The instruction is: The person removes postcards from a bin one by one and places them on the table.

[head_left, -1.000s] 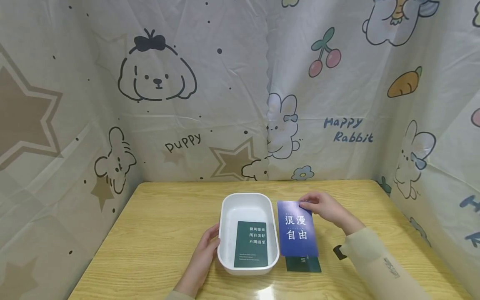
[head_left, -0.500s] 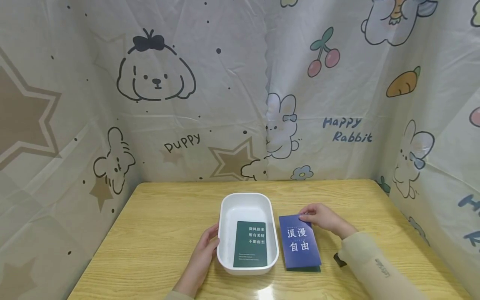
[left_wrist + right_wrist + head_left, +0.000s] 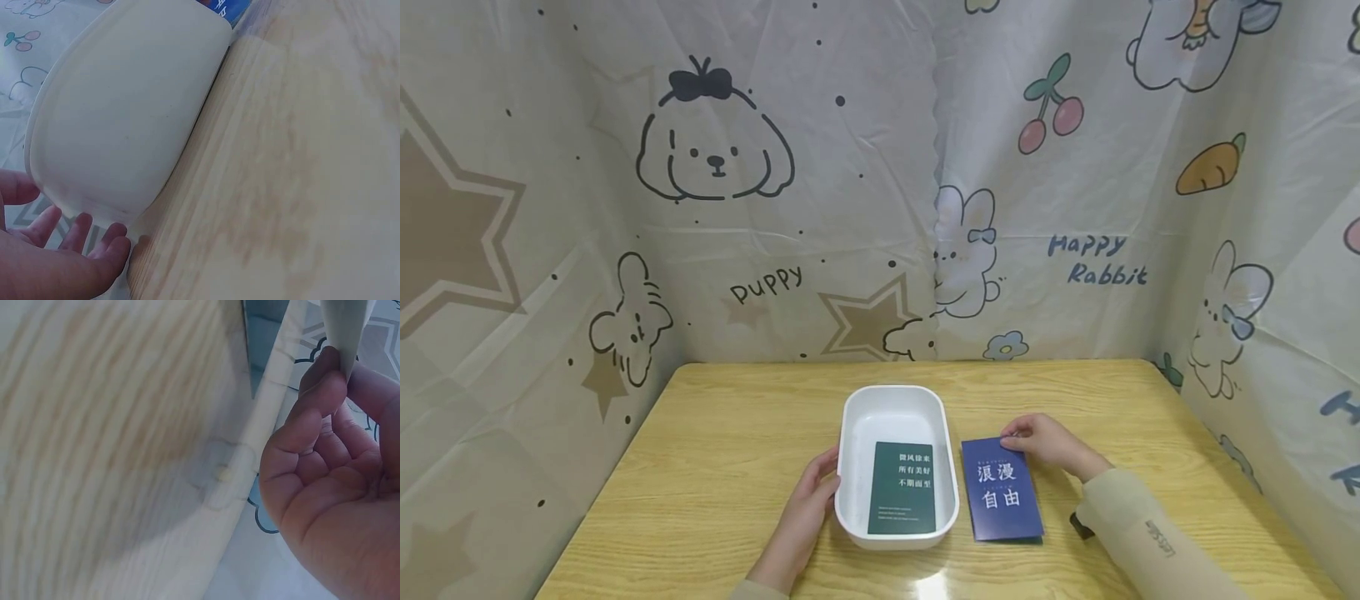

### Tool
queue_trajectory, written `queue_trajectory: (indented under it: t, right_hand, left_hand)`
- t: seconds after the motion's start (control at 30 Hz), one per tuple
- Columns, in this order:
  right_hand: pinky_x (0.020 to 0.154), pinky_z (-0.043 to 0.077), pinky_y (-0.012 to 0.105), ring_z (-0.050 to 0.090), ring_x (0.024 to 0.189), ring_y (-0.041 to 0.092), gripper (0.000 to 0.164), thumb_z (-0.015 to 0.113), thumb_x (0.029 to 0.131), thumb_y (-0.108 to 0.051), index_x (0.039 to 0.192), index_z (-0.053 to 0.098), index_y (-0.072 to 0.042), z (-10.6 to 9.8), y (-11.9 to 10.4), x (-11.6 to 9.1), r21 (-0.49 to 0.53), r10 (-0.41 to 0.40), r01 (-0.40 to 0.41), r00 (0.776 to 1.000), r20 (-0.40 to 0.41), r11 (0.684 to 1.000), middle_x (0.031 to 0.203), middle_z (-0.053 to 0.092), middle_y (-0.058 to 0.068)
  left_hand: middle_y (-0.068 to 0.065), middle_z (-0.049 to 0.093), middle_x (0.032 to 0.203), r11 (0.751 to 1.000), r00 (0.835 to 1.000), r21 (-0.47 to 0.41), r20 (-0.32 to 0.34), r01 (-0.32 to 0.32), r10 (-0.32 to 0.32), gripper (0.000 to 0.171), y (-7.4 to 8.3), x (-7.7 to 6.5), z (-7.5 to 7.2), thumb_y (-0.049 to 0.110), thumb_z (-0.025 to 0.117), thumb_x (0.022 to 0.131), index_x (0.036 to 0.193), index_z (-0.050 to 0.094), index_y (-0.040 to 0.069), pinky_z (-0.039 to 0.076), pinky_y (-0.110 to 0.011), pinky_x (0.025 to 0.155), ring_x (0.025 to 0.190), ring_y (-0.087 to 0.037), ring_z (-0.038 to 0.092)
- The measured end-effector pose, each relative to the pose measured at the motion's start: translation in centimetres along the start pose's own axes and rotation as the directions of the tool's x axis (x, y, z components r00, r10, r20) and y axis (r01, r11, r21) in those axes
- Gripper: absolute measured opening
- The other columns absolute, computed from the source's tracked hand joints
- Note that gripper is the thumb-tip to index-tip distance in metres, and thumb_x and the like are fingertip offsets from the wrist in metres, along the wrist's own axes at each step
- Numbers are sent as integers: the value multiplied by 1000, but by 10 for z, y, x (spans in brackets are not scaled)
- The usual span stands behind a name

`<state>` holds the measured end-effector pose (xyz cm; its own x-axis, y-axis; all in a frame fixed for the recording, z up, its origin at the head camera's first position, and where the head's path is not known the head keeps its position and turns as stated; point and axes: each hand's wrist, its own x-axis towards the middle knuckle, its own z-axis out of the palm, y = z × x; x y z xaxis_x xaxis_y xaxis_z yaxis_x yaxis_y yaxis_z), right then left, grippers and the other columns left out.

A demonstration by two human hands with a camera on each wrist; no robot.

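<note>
Where a cloth [image 3: 820,200] saying "Happy Rabbit" hangs, a table [image 3: 722,467] holds a white tub [image 3: 887,543], with a blue card [image 3: 1006,521] reading "浪漫自由" beside it and a green card [image 3: 898,493] inside. The left hand [image 3: 811,500] touches the tub, fingers loose; the right hand [image 3: 1047,442] pinches the blue card, which may drop if that pinch slips.

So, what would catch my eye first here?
Probably the blue rectangular card with white characters, pinched by the right hand. To its left sits a white rounded-rectangular tray holding a dark green rectangular card, the left hand against the tray's side. Behind hangs a cream cloth printed with cartoon animals.
</note>
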<state>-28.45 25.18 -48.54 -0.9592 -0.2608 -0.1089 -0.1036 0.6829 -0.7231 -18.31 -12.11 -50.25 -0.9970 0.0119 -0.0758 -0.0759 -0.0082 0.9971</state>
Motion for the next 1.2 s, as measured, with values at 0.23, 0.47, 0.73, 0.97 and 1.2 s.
queue_trajectory:
  t: [0.23, 0.47, 0.73, 0.97, 1.2]
  right_hand:
    - [78, 50, 40, 56, 79, 15, 16, 67, 86, -25, 92, 70, -11, 4, -1, 0, -84, 24, -25, 1000, -21, 996, 84, 67, 1]
    - [72, 46, 36, 52, 78, 16, 8, 68, 85, -21, 87, 69, -13, 8, -3, 0, -151, 21, -28, 999, -43, 988, 83, 63, 1]
    - [70, 47, 36, 52, 73, 16, 6, 69, 85, -16, 82, 66, -11, 11, -8, -3, -167, 11, -21, 998, -61, 986, 79, 62, 2]
    - [69, 48, 36, 52, 70, 15, 9, 70, 83, -16, 78, 65, -10, 13, -7, -2, -207, -26, 10, 997, -74, 978, 74, 61, 1]
    - [66, 47, 36, 51, 68, 14, 10, 70, 83, -16, 77, 65, -10, 14, -6, -1, -246, -48, 28, 996, -75, 969, 72, 60, 0]
  left_hand:
    - [-24, 39, 145, 1000, 1000, 0, -3, 0, 0, 48, 1, 0, 1, 14, 44, 98, 144, 36, 7, 35, -55, 108, 131, -35, 36]
    - [-24, 38, 146, 1000, 1000, 0, -4, 3, -3, 48, 0, 0, 1, 14, 43, 98, 145, 35, 7, 35, -56, 108, 131, -35, 35]
    - [-24, 39, 145, 1000, 1000, 6, -10, 4, -4, 48, 0, 0, 1, 15, 44, 98, 144, 36, 6, 35, -56, 108, 131, -35, 35]
    - [-24, 39, 145, 1000, 1000, 6, -11, -3, 4, 47, 1, -1, 1, 14, 43, 98, 144, 36, 6, 35, -56, 108, 130, -35, 36]
    - [-24, 40, 144, 1000, 1000, 16, -13, -9, 9, 47, 1, -1, 0, 14, 43, 98, 144, 37, 6, 36, -57, 107, 130, -36, 36]
